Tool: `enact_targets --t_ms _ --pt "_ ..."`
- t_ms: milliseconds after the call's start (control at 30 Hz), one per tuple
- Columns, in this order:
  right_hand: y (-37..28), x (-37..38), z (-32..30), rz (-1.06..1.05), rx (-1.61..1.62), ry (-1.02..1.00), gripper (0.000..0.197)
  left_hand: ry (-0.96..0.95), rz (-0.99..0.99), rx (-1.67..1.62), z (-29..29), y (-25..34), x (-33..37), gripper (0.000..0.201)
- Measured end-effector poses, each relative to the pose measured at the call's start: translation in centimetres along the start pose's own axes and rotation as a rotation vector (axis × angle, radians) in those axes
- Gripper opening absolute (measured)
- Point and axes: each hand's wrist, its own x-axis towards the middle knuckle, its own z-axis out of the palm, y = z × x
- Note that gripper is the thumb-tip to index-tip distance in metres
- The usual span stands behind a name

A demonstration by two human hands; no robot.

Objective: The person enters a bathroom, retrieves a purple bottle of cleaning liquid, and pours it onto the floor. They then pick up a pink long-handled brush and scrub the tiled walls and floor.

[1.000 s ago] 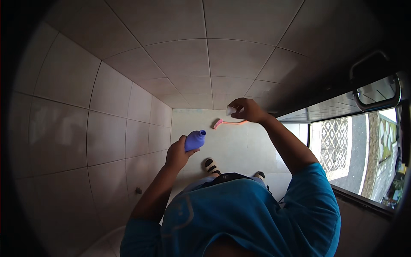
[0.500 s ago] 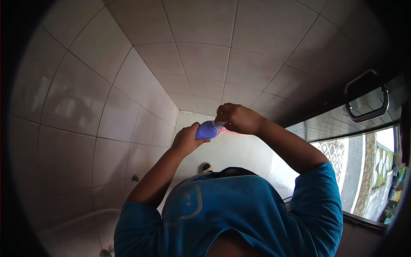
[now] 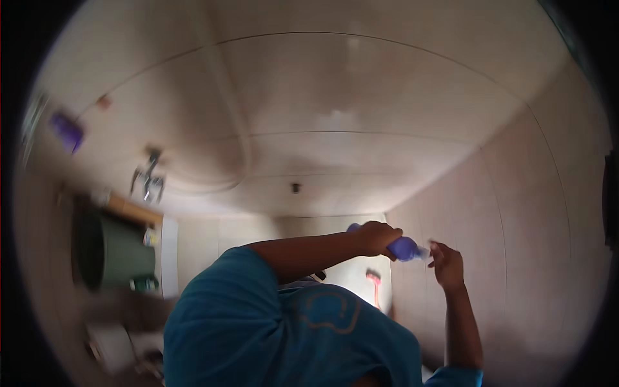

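My left hand (image 3: pixel 379 238) is closed around a purple bottle (image 3: pixel 403 248), which lies on its side in the air with its narrow end to the right. A translucent cap or nozzle (image 3: pixel 422 253) sits at that end. The fingertips of my right hand (image 3: pixel 446 263) are at the cap and seem to pinch it, though motion blurs the contact. Below the bottle, a pink-handled brush (image 3: pixel 374 276) with a reddish head is on the pale floor.
On the left, a large green bucket (image 3: pixel 129 248) stands beside a white ledge (image 3: pixel 169 255). Above it a metal tap (image 3: pixel 151 180) juts from the tiled wall (image 3: pixel 335 84), with a hose loop alongside. A purple item (image 3: pixel 68 132) hangs at the far left. A tiled wall (image 3: pixel 509 213) rises close on the right.
My view has swung round to the left, from the window and door handle to the tap and bucket. Both hands, still at the bottle, now appear further right, with the bottle's narrow end pointing right.
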Motion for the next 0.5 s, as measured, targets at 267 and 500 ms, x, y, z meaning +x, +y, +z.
enact_targets --t_ms 267,500 --pt "-4.7 -2.0 1.6 -0.915 -0.22 0.118 0.029 0.414 -0.344 0.075 2.2 3.9 -9.5 0.044" --pt "-7.6 -9.0 8.6 -0.983 0.047 -0.257 0.045 0.621 -0.736 0.007 9.1 11.4 -23.6 0.044"
